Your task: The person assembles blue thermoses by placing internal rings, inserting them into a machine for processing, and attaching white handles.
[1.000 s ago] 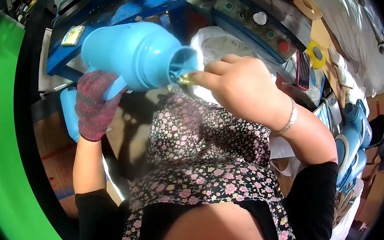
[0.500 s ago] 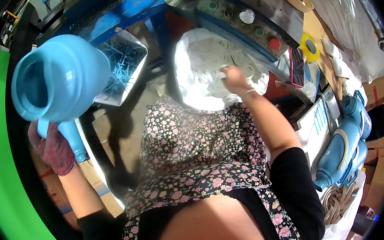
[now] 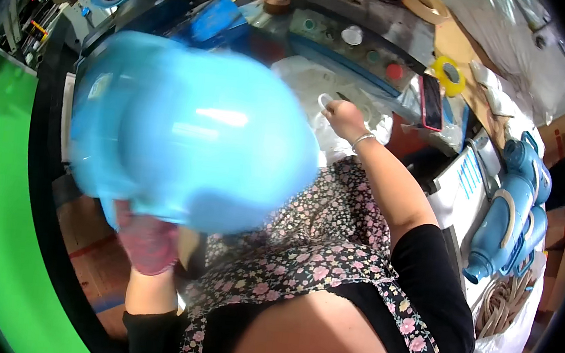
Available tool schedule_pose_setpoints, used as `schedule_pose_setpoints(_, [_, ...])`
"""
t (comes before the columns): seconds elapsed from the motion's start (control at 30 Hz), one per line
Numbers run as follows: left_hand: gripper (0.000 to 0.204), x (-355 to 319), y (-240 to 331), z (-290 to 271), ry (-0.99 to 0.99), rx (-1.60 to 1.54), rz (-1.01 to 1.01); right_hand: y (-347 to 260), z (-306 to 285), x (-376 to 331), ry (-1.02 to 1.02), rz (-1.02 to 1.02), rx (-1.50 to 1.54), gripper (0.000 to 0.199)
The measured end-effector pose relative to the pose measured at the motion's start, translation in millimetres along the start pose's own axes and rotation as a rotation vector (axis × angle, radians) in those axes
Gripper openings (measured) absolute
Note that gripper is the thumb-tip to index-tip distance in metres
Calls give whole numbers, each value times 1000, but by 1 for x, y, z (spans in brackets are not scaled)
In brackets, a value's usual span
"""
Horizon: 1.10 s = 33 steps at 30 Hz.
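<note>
Down in the head view, we are holding a large, rounded, glossy light-blue vessel (image 3: 231,144) before our chest, left of centre, its outline blurring so that finer details are escaping us. Our left hand (image 3: 147,240), wearing a dark red knitted glove (image 3: 154,252), is closing beneath it, apparently around a light-blue strap-like handle (image 3: 107,213), though blur is hiding exactly how the fingers are wrapping. Our bare right hand (image 3: 346,120) is curling into a loose fist, pinching a thin white ring (image 3: 324,101) over a crumpled, translucent white bag (image 3: 299,72). Judging by looks, we are handling a bulky but fairly light, hollow shell of stiff plastic; its smooth skin is probably offering bare fingers little grip, so the handle is giving the surest hold. The ring is seeming light and springy, best taken by its rim. On our right, bottle-shaped blue vessels (image 3: 506,215) are lying beside a bundle of matte beige cord-like strips (image 3: 501,303). Ahead, a hard, worn control panel (image 3: 360,51) is carrying round buttons near a pink-edged phone (image 3: 432,102), while our black flower-printed cloth apron (image 3: 330,249) is creasing softly below.
</note>
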<state>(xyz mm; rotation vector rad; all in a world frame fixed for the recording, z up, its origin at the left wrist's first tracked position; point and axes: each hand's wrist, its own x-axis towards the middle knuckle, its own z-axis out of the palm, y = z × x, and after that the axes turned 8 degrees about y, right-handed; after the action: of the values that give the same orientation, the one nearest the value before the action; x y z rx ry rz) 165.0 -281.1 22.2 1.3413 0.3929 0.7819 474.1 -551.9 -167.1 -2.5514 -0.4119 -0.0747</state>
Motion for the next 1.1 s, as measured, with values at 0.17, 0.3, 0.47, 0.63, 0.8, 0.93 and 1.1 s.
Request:
schedule_pose_setpoints(0.17, [67,4,-24,18,-810,654,-81,-56,-106,-30,-39,183,525,27])
schedule_pose_setpoints(0.3, [85,9,15,76,-786,248,-67,-108,-149,-93,107,-261,520,18])
schedule_pose_setpoints(0.47, [86,17,23,117,-967,405,514,-143,-242,-124,-43,81,1329,36])
schedule_pose_setpoints(0.63, [58,25,40,153,-1103,564,922,-160,-288,-143,-453,194,900,18])
schedule_pose_setpoints(0.8, [51,26,47,168,-1151,600,964,-152,-298,-144,-3,-796,-21,19])
schedule_pose_setpoints(0.93, [46,22,44,175,-1244,620,968,-156,-290,-149,-38,-850,-67,24])
schedule_pose_setpoints(1.1, [44,22,38,171,-1247,367,940,-154,-295,-148,-48,-885,-38,22])
